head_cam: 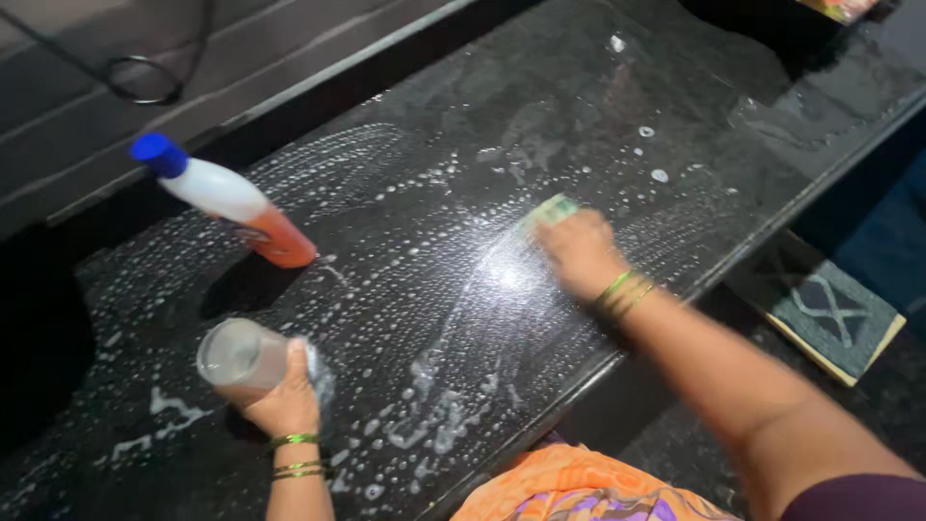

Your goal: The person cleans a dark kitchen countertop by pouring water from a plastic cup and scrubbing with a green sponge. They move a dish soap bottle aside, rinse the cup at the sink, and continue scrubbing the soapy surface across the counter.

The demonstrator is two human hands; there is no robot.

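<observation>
Right of the frame's centre, the right hand presses down flat on a green scrub pad, its fingers closed over the pad so that only the pad's far edge shows beyond the fingertips. The pad lies on the black stone counter, which is wet and covered in soap bubbles and streaks of foam. In the lower left of the frame, the left hand is wrapped around a clear plastic tumbler, holding it tilted with its mouth towards the left. Above it, in the upper left, a white and orange bottle with a blue cap stands on the counter. A patterned mat lies on the floor at the right.
</observation>
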